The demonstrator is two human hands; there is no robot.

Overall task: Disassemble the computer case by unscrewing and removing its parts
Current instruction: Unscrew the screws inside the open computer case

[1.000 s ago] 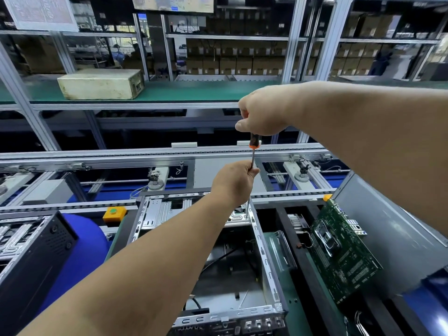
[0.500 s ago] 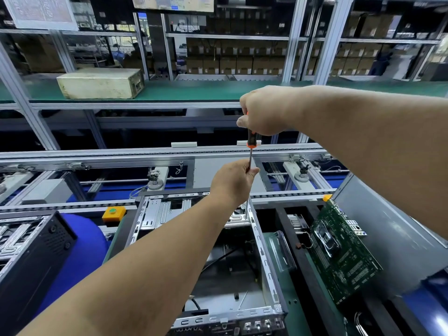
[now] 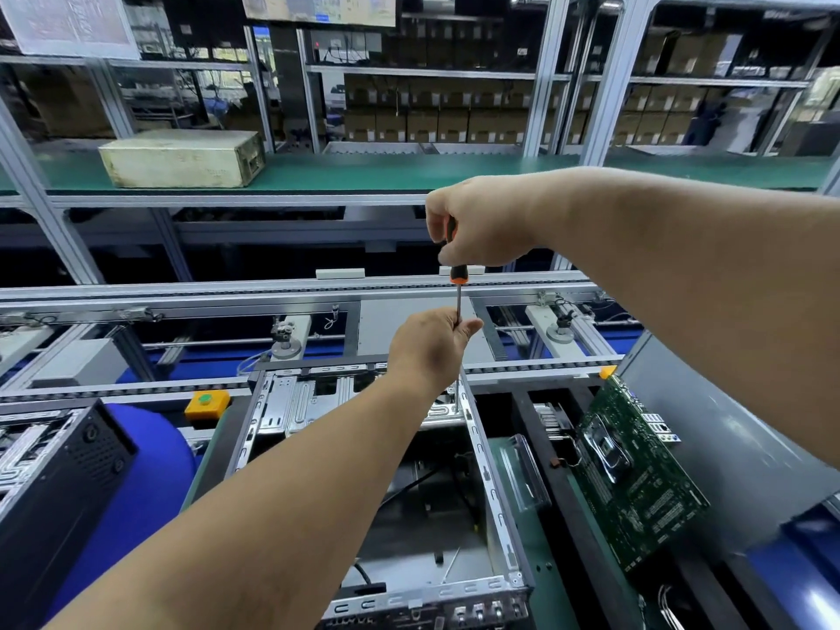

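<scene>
Computer case, open at the top with its bare metal frame showing, sits on the green work surface at the near centre of the scene; its near end is cut off by the bottom edge of the frame, and much of its left side is hidden behind the left forearm. A screwdriver stands nearly upright over the case's far right corner. Its handle is almost wholly buried in the right hand, which is clenched around it, so only the orange-and-black collar shows below the fist. The left hand pinches the thin shaft lower down with its fingertips; the fingers themselves are turned away and cannot be seen clearly. The tip reaches the metal bracket at the case's far corner, but whether it sits in a screw head is too small to make out.

Inside the case, a black cable and a few small fittings lie in shadow, hard to identify. Right of the case, a green circuit board leans tilted against a grey panel, with a clear plastic piece between it and the case. On the left, a black case is cut off by the frame edge, beside a blue rounded object and a yellow button box. On the far green shelf rests a beige box.
</scene>
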